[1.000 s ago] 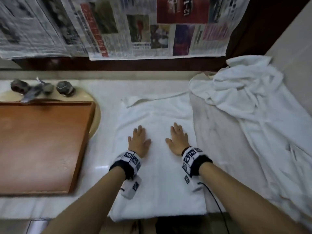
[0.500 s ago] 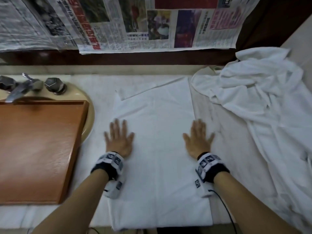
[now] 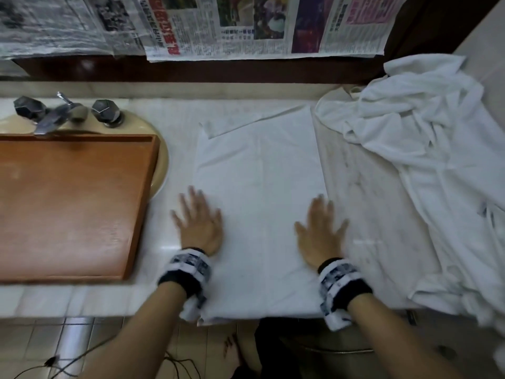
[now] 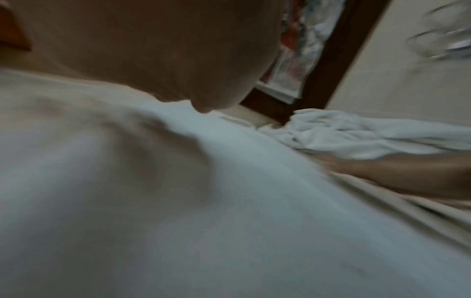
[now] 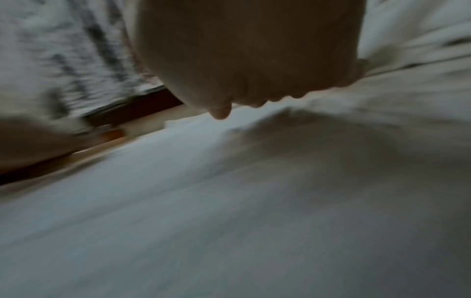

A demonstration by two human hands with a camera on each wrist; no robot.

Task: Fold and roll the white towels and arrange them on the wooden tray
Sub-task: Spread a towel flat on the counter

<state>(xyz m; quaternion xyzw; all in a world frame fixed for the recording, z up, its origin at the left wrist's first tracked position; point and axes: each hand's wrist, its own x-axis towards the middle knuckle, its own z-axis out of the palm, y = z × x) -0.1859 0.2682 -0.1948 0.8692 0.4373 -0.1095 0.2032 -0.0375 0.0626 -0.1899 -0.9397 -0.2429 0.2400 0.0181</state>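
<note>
A folded white towel (image 3: pixel 259 187) lies flat on the marble counter (image 3: pixel 175 116), its near end hanging a little over the front edge. My left hand (image 3: pixel 198 222) presses flat on the towel's left edge, fingers spread. On its right edge my right hand (image 3: pixel 321 231) lies flat the same way. The wooden tray (image 3: pixel 68 203) sits to the left over the sink, with nothing on it. A heap of crumpled white towels (image 3: pixel 437 160) fills the right side. Both wrist views show a palm down on white cloth (image 4: pixel 229 201) (image 5: pixel 254 201), blurred.
A tap with two dark knobs (image 3: pixel 65 110) stands behind the tray on the cream sink rim (image 3: pixel 161 160). Newspaper sheets (image 3: pixel 246 26) hang on the back wall. Bare marble (image 3: pixel 363 203) shows between the flat towel and the heap. Tiled floor and cables lie below the counter edge.
Both hands slid apart from the towel's middle to its left and right edges and a little toward me, staying flat on the cloth. The towel lies smoother.
</note>
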